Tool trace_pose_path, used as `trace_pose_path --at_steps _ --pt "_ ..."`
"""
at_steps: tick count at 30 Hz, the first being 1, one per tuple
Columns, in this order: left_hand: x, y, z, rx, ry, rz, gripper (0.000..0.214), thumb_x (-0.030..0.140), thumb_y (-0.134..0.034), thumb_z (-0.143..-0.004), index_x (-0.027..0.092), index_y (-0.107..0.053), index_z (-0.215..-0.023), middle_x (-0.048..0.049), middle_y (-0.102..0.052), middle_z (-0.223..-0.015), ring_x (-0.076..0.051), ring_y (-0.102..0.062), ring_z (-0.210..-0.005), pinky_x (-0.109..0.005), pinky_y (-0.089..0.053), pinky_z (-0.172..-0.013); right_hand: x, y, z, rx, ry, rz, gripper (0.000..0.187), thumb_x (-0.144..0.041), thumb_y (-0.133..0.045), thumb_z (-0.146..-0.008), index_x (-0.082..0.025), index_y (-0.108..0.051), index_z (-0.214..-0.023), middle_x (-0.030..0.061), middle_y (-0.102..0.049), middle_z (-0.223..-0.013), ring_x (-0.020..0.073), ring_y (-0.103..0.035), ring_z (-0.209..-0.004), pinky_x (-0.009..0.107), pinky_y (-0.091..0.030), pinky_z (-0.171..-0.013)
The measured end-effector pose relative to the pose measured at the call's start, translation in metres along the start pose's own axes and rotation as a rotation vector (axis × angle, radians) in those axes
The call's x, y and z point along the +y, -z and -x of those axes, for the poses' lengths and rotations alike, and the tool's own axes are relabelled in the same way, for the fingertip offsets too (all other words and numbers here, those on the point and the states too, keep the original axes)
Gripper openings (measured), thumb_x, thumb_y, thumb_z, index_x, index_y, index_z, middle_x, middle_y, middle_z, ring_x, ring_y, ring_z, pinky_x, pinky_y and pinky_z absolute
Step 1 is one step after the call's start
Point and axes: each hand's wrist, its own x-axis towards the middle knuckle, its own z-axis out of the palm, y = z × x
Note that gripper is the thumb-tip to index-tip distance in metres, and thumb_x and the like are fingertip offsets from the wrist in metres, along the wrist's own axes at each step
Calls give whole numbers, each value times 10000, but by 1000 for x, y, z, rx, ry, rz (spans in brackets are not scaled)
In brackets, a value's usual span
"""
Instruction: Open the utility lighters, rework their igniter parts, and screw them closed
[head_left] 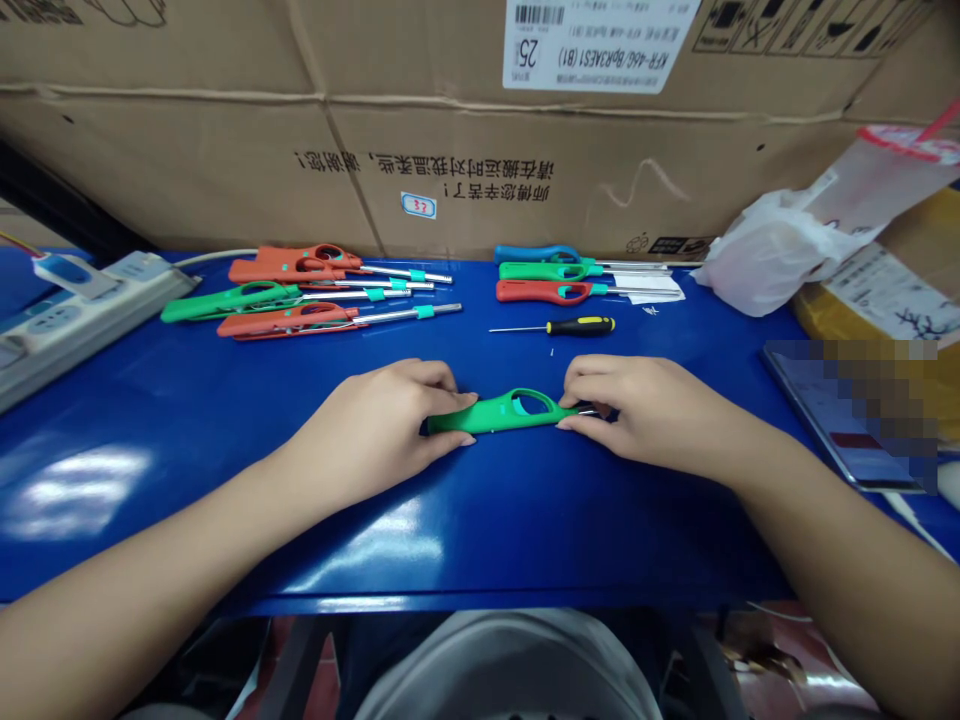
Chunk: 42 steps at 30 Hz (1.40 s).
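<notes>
Green lighter [487,413]: 7 o'clock from the screwdriver [581,326]. Your left hand [394,415] pinches its 9 o'clock end, your right hand [634,405] the 3 o'clock end; uneven pressure might twist it loose.

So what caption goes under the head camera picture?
Left hand and right hand hold a green lighter over a blue table.
</notes>
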Motion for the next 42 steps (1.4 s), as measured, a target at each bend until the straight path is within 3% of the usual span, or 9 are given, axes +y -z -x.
trace_pose_path --at_steps 14,31,36,39,42 --pt "-2 7 0 15 2 92 272 383 -733 -913 302 -770 -1170 -8 -743 -1094 -211 -731 -938 -295 -542 -741 1 1 1 13 28 3 90 -311 -676 -951 -222 -678 -958 3 -698 -995 154 -625 -788 293 -361 -622" --pt "0 -2 -2 27 23 158 286 368 -758 -901 278 -780 -1171 -25 -731 -1059 -229 -712 -969 -310 -551 -751 2 2 1 -24 -30 -21 70 -295 -700 -923 -228 -692 -904 -7 -696 -951 127 -580 -698 280 -327 -573" --pt "-1 6 -4 144 46 382 293 449 -732 -917 268 -795 -1139 -21 -752 -1029 -174 -704 -857 -275 -555 -727 7 9 2 63 -12 -155 109 -330 -688 -922 -223 -706 -935 30 -716 -960 154 -608 -725 288 -398 -605" --pt "-3 6 -8 259 134 501 338 503 -736 -904 243 -799 -1111 -39 -777 -1071 -200 -715 -923 -282 -567 -749 9 11 1 176 4 -208 138 -333 -639 -953 -214 -708 -958 62 -731 -961 186 -655 -794 304 -472 -671" --pt "-9 -1 -13 291 242 659 417 513 -730 -903 207 -765 -1185 -66 -782 -1106 -226 -723 -956 -329 -590 -820 12 6 -3 303 -1 -141 159 -292 -575 -990 -221 -710 -942 73 -747 -976 223 -693 -900 343 -518 -795"
